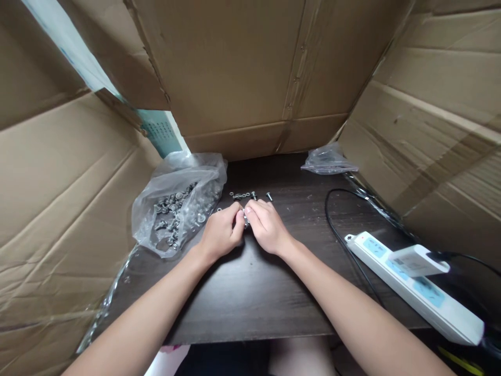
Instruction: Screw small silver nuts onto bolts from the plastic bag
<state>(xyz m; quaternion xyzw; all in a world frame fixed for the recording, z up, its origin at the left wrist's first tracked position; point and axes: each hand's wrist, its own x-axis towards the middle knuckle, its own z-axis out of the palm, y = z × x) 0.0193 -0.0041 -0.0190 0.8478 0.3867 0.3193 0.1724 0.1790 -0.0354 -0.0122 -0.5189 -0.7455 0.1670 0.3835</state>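
Note:
Near the middle of the dark table, my left hand point(224, 230) and my right hand point(266, 223) meet, fingers closed around small metal hardware point(246, 219) that shows between them. My fingers hide most of it. Just beyond my hands lie several small bolts and nuts point(239, 196), with one bolt point(269, 197) a little apart on the right. A clear plastic bag point(146, 216) full of metal screws point(172, 209) lies open to the left of my left hand.
Cardboard walls point(242, 62) enclose the dark table point(250, 297) at the back and sides. An emptier-looking clear bag point(329, 159) lies at the back right. A white power strip point(415, 292) with a plugged-in white adapter point(418, 260) and a black cable point(327, 214) occupies the right side.

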